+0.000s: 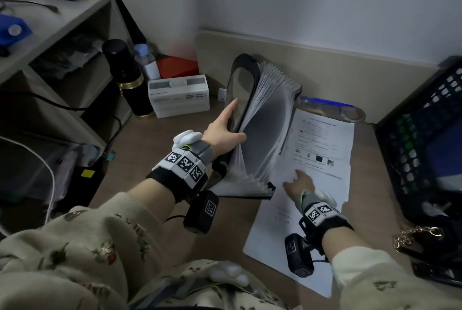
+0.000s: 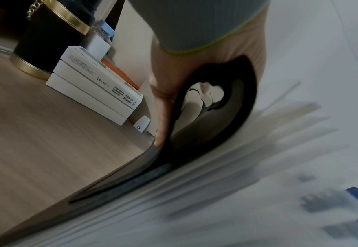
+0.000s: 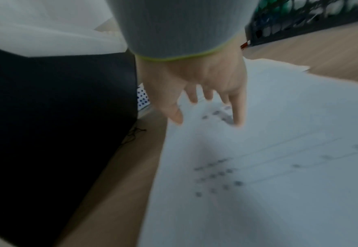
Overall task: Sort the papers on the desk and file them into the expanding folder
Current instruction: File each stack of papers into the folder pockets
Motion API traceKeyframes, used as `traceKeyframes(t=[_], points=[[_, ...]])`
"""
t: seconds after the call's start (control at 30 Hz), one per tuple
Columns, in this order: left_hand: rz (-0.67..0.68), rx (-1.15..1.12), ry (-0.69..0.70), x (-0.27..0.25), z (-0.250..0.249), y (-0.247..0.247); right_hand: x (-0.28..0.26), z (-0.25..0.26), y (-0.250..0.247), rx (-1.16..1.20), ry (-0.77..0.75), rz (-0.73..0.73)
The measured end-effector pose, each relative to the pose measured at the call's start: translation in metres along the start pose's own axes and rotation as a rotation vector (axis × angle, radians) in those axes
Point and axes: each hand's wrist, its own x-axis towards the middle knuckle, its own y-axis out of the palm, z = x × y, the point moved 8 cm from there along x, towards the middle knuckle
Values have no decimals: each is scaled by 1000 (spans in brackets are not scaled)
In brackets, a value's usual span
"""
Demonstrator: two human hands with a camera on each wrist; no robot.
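The black expanding folder (image 1: 265,119) stands fanned out at the middle of the desk, its white pleated pockets showing. My left hand (image 1: 231,124) grips its black front cover (image 2: 205,133), fingers (image 2: 163,117) flat along the outside and thumb on the inner side, pulling the cover back. Printed white papers (image 1: 322,139) lie flat just right of the folder. My right hand (image 1: 292,179) rests on the top sheet (image 3: 279,167) with relaxed, spread fingers (image 3: 238,115), one fingertip touching the paper. It holds nothing.
A black and gold flask (image 1: 127,77), a water bottle (image 1: 147,62) and stacked white boxes (image 1: 178,94) stand left of the folder. A clear blue-edged pouch (image 1: 330,107) lies behind the papers. A black crate (image 1: 425,134) fills the right side. Shelves (image 1: 62,22) rise at the left.
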Motion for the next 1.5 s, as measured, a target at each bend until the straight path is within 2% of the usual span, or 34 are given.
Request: traceKeyframes(t=[0.13,0.17,0.23,0.3,0.37,0.47,0.5,0.57,0.67,0.77,0.9,1.03,1.2,1.3,1.37,1.43,1.5], points=[[4,-28,1,3,3,-3,-20,-55,-34,-154,225,-184],[9,-33,0,3,4,-2,-26,-71,-37,-160,311,-181],[12,-38,1,3,4,-2,-28,-102,-31,-169,434,-80],[15,-39,5,3,3,-1,-24,-120,-22,-166,469,22],[20,-41,8,4,4,-2,-23,-128,-20,-167,493,30],[18,-40,7,7,7,-4,-27,-122,-10,-53,454,118],[14,-40,8,7,8,-4,-26,-119,-9,72,417,110],[5,-38,10,8,9,-7,-21,-116,-11,170,371,65],[-2,-42,13,10,10,-9,-25,-106,-18,229,338,10],[-4,-46,13,11,11,-9,-34,-89,-27,241,245,-58],[-12,-62,15,11,11,-10,-37,-71,-26,289,115,-32],[-14,-60,21,11,10,-11,-44,-80,-8,421,238,108],[-10,-63,32,10,9,-15,-61,-96,11,456,431,198],[-7,-73,30,10,9,-15,-64,-95,18,462,433,239],[-3,-75,32,9,8,-14,-60,-90,8,458,378,153],[-2,-78,32,9,8,-13,-53,-81,-9,470,266,-13],[-1,-83,32,8,7,-13,-45,-75,-20,465,165,-112]])
